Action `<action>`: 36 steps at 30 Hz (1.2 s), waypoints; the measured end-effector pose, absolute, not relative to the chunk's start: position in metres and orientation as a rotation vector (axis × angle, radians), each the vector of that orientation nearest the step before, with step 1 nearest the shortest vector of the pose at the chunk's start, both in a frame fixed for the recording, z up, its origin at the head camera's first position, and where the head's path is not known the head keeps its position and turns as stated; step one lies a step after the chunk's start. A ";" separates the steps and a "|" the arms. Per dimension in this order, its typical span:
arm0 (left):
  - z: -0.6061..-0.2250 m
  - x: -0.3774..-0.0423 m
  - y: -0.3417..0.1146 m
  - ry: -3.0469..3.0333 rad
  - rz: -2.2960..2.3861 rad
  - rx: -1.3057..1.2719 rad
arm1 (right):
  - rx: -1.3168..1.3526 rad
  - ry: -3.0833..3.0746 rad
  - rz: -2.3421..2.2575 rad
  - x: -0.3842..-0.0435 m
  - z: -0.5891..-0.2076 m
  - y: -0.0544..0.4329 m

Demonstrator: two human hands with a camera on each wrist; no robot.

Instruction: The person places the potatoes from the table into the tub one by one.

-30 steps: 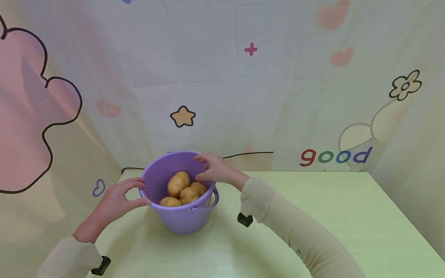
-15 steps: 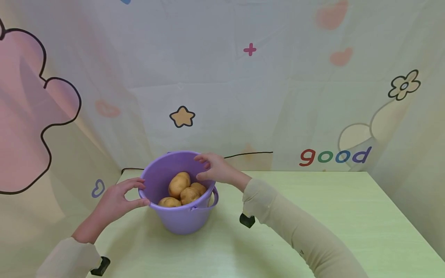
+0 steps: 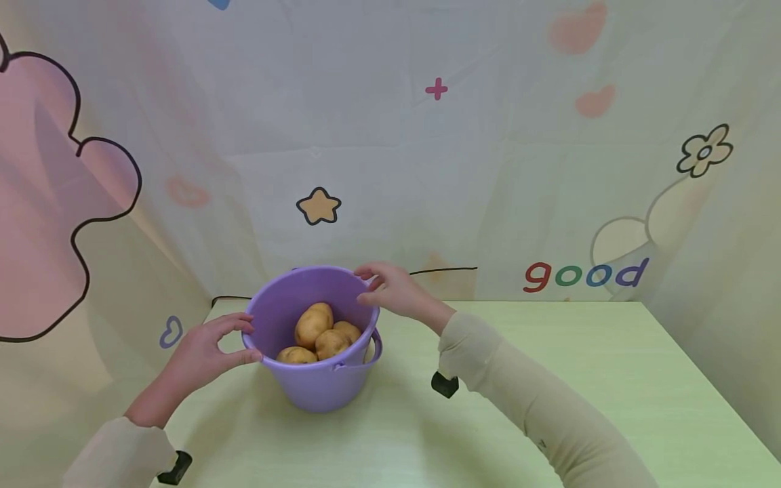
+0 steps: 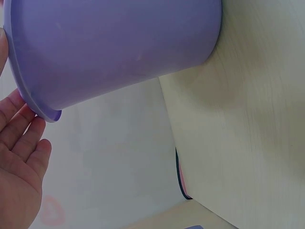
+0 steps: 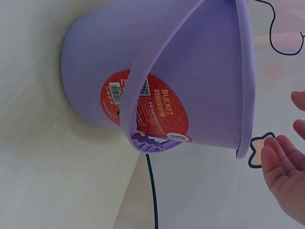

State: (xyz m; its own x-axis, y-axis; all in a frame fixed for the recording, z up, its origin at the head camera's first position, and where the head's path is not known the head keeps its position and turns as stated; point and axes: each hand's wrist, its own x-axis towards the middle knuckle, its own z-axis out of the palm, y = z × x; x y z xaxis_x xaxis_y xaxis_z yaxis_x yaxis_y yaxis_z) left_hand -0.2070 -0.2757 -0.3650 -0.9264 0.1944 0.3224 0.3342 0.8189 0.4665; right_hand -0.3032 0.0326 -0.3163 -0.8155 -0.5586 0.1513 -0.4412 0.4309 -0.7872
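A purple bucket (image 3: 320,393) stands on the table with several potatoes (image 3: 314,324) inside, seen in the head view. My left hand (image 3: 204,352) is at its left rim, fingertips and thumb spread apart along the edge. In the left wrist view, the fairly straight fingers of that left hand (image 4: 21,157) touch the outside of the rim. At the right rim is my right hand (image 3: 396,291), with loosely bent fingers and nothing in them. The right wrist view shows a gap between this right hand (image 5: 286,167) and the bucket's rim.
The bucket's handle (image 3: 375,349) hangs down on its right side, over a red label (image 5: 162,105). A pale green table (image 3: 549,373) extends to the right. Behind it hangs a printed cloth (image 3: 390,169) with drawings and lettering.
My right hand has drawn back to the right, from over the bucket's mouth to its right rim. Bucket, potatoes and left hand look the same.
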 end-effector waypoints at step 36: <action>-0.368 -0.202 -0.283 -2.548 -0.653 -0.384 | -0.917 2.901 -1.419 -0.306 -0.336 0.110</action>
